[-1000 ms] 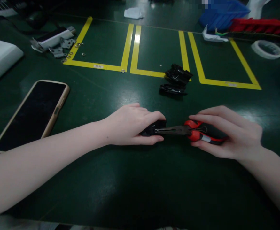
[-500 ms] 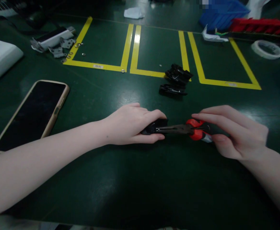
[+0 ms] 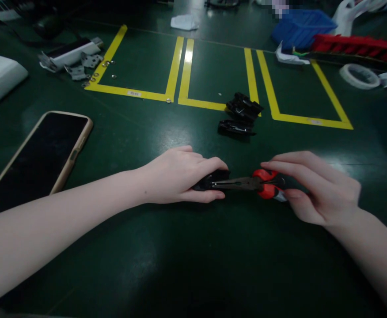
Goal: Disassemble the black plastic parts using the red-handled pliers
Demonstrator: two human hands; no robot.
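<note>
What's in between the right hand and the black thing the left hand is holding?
Pliers: the head view shows their red handles by the right hand and their metal tips at the black thing in the left hand.

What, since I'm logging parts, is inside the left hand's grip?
Part of a black piece shows in the left grip, with the tips of the pliers at it. The grip covers the rest; its full shape and anything else inside cannot be seen.
</note>
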